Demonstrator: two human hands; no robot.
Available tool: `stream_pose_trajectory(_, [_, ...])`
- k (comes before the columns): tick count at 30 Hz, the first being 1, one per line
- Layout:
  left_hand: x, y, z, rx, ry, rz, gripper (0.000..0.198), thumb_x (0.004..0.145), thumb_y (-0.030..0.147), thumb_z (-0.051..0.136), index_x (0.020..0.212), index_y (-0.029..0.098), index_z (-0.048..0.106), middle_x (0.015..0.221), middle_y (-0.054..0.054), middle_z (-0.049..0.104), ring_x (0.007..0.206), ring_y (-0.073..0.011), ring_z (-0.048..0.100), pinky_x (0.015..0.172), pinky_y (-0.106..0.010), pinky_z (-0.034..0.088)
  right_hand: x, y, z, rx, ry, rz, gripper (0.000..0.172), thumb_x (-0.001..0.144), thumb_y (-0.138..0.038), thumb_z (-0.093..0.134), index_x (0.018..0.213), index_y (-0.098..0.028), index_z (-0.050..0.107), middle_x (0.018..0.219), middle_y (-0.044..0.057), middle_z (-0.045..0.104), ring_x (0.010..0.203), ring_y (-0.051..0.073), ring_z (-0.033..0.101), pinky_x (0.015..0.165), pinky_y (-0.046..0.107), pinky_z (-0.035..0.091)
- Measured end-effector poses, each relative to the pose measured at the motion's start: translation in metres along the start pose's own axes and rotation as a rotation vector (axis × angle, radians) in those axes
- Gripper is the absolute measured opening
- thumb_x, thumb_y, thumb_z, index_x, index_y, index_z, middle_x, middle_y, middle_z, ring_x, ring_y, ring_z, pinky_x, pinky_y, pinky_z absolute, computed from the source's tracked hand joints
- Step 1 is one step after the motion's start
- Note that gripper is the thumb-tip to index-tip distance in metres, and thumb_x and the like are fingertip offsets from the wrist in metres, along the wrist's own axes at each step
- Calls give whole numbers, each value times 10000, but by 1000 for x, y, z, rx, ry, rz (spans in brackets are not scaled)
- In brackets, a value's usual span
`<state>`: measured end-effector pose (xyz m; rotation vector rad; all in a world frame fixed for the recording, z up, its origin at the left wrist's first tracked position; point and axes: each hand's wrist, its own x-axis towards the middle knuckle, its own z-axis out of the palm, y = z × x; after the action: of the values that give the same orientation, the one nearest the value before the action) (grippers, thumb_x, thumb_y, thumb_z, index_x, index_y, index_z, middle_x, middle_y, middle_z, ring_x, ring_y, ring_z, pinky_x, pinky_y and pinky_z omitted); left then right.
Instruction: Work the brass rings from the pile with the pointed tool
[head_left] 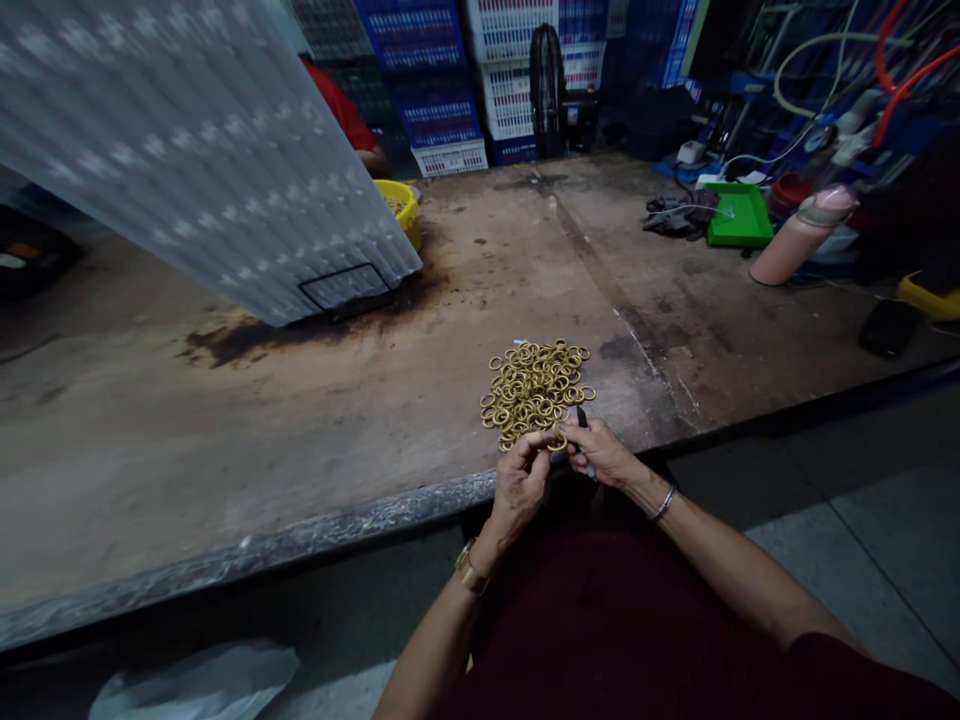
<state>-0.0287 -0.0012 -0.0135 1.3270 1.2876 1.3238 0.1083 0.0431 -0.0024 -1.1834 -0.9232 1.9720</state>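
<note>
Dark red cloth (600, 620) over the person's lap fills the near edge, just short of the pile of brass rings (534, 390). Under that pile spreads the stained table (225, 440), and a grey ribbed panel (202, 150) slants well left of and beyond it. Far right of the pile lie a pink bottle (799, 240) and a green tray (739, 215). At the pile's near edge the left hand (521, 482) pinches a single ring (556, 442). Just beside it, the right hand (604, 455) is clenched round a dark tool (581, 415) that points at the pile.
</note>
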Motion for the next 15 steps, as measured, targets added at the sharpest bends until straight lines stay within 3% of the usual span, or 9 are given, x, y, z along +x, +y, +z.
stream_pose_trajectory(4, [1,-4,-1,81,-7,63,156,766,232,565,870,199,677,841,-45,711,799,-177,648,797,-308,485,1,4,-3,-15,-13,42,379,615,-431,699,653,-201,399,485,-116,419,340,4,281,339,149,225])
stream_pose_trajectory(7, [3,-4,-2,83,-6,31,156,769,250,570,866,204,684,819,-37,711,759,-171,640,768,-298,481,4,7,-4,-91,11,29,348,640,-437,665,647,-203,407,488,-109,421,345,13,288,343,159,213])
stream_pose_trajectory(11, [7,-3,-2,75,34,-69,153,762,289,581,829,195,681,724,-11,682,683,-154,602,697,-267,462,11,6,-7,-360,192,-166,201,706,-384,578,755,-202,510,502,-90,462,384,54,354,385,189,266])
stream_pose_trajectory(15, [11,-3,-2,68,89,-133,152,739,312,601,778,184,672,651,8,637,634,-140,558,650,-246,440,13,3,-9,-567,311,-355,221,736,-371,544,868,-194,561,546,-62,502,500,101,451,500,225,359])
